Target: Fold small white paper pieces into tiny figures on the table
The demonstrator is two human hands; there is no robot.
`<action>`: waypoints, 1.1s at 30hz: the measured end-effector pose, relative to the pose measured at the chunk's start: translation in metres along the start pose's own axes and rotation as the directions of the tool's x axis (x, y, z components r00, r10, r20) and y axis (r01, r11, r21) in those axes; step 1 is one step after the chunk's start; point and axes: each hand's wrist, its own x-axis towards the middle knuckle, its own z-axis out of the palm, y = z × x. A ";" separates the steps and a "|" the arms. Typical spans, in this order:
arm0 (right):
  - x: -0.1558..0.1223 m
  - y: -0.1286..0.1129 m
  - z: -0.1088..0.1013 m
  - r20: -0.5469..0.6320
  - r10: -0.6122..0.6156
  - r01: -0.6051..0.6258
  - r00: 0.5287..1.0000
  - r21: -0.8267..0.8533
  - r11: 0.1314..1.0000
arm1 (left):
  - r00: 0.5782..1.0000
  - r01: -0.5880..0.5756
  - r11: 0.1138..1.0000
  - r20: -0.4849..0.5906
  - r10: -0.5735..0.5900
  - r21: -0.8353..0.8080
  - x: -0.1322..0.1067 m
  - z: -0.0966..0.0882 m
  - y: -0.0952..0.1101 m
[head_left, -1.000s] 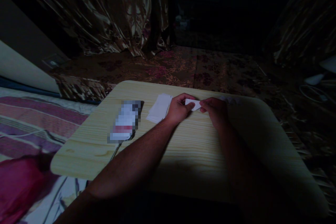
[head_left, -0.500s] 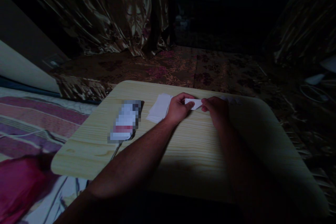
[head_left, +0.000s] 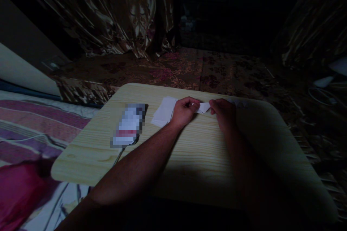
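A small folded white paper piece [head_left: 203, 107] lies between my two hands over the far part of the light wooden table [head_left: 189, 158]. My left hand [head_left: 184, 111] is closed, pinching the paper's left end. My right hand [head_left: 223, 113] is closed too, pinching the right end with its fingertips. A stack of white paper sheets [head_left: 164, 111] rests on the table just left of my left hand.
A pixelated white and red object [head_left: 128, 125] lies on the table's left side with a cable running toward the near edge. Striped bedding [head_left: 32, 130] is at left, patterned fabric [head_left: 176, 68] beyond the table, and dark curtains hang behind.
The paper piece between my fingers has changed shape, its visible part now smaller and more pointed. My hands have shifted slightly apart.
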 end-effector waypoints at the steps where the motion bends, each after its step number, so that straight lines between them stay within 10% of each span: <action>1: 0.001 0.000 0.000 0.004 -0.012 0.012 1.000 -0.015 1.000 | 1.000 0.000 1.000 -0.002 0.000 0.009 0.000 0.000 0.000; 33: 0.010 0.012 0.002 -0.122 0.074 -0.049 0.990 0.199 0.979 | 0.990 0.125 0.975 0.092 -0.109 -0.186 -0.004 0.002 0.020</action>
